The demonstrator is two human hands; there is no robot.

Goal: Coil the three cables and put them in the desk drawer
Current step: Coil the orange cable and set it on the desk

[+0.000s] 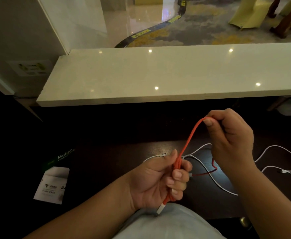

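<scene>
An orange-red cable (pixel 189 138) runs between both hands above the dark wooden desk (pixel 106 163). My left hand (pixel 160 181) is closed around several folded strands of it, and the white plug end sticks out below the fist. My right hand (pixel 231 135) pinches the top of a raised loop of the same cable. A thin tail of the red cable lies on the desk between the hands. Two white cables lie loose on the desk: one (pixel 208 176) beneath the hands, another (pixel 282 157) looped at the right. No drawer front is clearly visible.
A pale stone counter ledge (pixel 158 75) runs across behind the desk. A green and white paper package (pixel 55 180) lies on the desk at the left. A round brass knob (pixel 244 221) shows at the desk's front edge, lower right. My light shirt fills the bottom centre.
</scene>
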